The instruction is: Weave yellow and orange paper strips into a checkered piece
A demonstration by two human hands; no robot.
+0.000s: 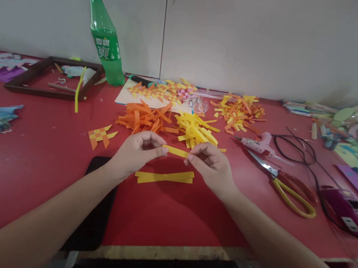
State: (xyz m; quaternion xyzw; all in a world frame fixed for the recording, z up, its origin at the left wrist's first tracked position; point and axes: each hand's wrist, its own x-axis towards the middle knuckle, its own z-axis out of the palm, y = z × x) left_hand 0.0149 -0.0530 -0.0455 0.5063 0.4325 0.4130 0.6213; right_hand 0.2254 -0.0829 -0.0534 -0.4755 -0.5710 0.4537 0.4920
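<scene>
Between my two hands a short yellow paper strip (177,151) is stretched level above the red table. My left hand (140,152) pinches its left end between thumb and forefinger. The right end is pinched by my right hand (210,166). Below the hands, two yellow strips (164,177) lie crossed at a shallow angle on the tabletop. Just beyond the hands are a heap of orange paper strips (144,119) and a heap of yellow paper strips (197,130). A small woven orange and yellow paper fish (100,136) lies left of my left hand.
Scissors (279,181), a pink glue gun (262,144) and its black cord (314,161) lie to the right. A black tablet-like slab (93,215) lies under my left forearm. Further back are a green bottle (107,42), a dark frame (40,92) and mixed strips (240,113).
</scene>
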